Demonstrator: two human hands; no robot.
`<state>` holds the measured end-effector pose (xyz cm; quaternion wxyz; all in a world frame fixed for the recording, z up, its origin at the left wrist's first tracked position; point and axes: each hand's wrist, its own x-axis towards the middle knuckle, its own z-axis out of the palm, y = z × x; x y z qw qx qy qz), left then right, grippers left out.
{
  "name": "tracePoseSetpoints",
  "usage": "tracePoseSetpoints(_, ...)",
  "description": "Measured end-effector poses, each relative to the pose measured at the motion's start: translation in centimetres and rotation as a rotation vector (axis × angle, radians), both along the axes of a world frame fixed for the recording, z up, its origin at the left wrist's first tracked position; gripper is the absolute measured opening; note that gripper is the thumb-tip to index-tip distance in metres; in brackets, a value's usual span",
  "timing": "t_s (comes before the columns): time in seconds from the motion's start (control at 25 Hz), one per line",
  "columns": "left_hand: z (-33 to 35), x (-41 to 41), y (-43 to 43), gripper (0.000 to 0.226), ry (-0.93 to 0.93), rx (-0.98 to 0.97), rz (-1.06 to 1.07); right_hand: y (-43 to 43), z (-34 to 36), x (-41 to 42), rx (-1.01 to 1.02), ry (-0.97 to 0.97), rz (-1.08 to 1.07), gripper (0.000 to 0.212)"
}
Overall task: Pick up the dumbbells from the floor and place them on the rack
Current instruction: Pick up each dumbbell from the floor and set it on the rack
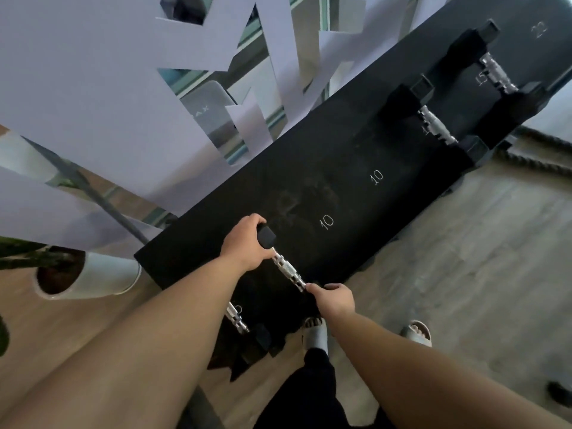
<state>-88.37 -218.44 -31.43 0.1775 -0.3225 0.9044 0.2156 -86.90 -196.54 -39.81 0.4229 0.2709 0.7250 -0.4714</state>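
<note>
Between the two grips, a black-headed dumbbell with knurled steel handle (286, 269) is hovering over the black rack shelf (356, 209); left grip (246, 243) is clasping its far head, right grip (334, 300) its near end.

rack (356, 156): black, marked 10, 10 | on it: two dumbbells (433, 119) (498, 72) at far end

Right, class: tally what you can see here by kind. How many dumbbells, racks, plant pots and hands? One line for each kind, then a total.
Dumbbells: 4, namely one held, one lower left, two at the far end
Rack: 1
Plant pot: 1
Hands: 2, left hand, right hand
Total: 8
</note>
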Motion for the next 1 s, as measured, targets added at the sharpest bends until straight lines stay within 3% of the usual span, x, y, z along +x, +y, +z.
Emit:
tracePoseSetpoints(0.28,-4.8,0.6,-1.8,0.078,-0.013,0.07,-0.027,-1.7,-2.4,1.5,0.141,0.029,0.005,0.07)
tracePoseSetpoints(0.48,-5.3,3.1,-2.7,0.079,-0.004,-0.023,-0.176,-2.8,-2.2,4.1,0.203,0.094,0.047,0.058)
tracePoseSetpoints(0.64,-3.7,5.3,-5.2,0.078,-0.057,-0.079,-0.238,-4.5,-2.0,7.5,0.112,-0.022,0.083,0.039)
tracePoseSetpoints(0.84,-2.2,8.9,-8.6,0.083,-0.318,-0.068,-0.205,-8.5,-2.5,10.4,0.025,-0.224,0.261,0.061)
tracePoseSetpoints(1.0,-3.2,10.9,-9.1,0.086,-0.332,-0.046,-0.195,-9.6,-3.5,11.2,0.109,-0.223,0.359,0.077)
